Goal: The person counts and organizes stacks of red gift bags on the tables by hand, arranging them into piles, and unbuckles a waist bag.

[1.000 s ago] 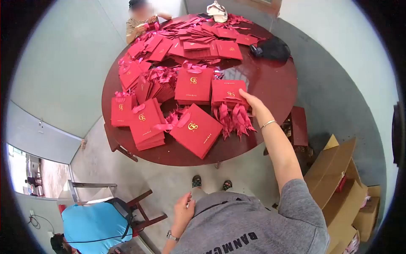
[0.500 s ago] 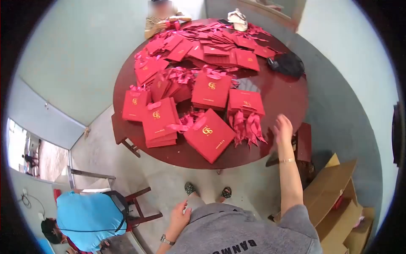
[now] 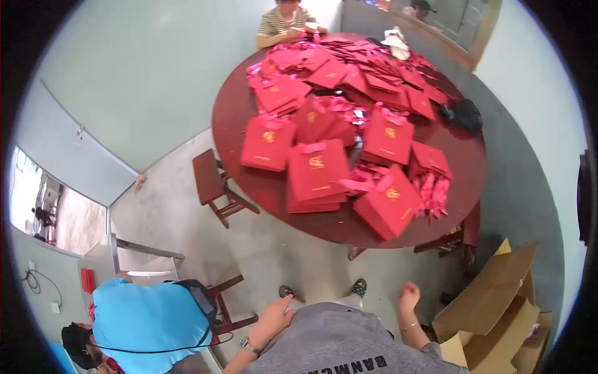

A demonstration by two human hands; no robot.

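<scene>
My left hand (image 3: 276, 318) hangs at my waist beside the grey shirt, fingers loosely stretched, holding nothing I can see. Low on the other side is my right hand (image 3: 408, 298), off the table's near edge; motion and angle hide its fingers. Ahead, stacks of red paper gift bags with gold lettering and pink ribbon handles cover the round table. Closest to me lie a tilted red gift bag (image 3: 390, 202) and a stack of red gift bags (image 3: 318, 171). Farther right, another stack (image 3: 431, 159) has its ribbons (image 3: 433, 193) hanging toward me.
The dark red round table (image 3: 249, 181) has a wooden stool (image 3: 210, 177) at its left. A person in a striped shirt (image 3: 278, 23) sits across it. A person in blue (image 3: 149, 324) bends at lower left. An open cardboard box (image 3: 492, 305) stands at right.
My right hand has drawn back from above the table's right side to beside my body. The view has turned left, so the table appears farther right. My left hand stays near my waist.
</scene>
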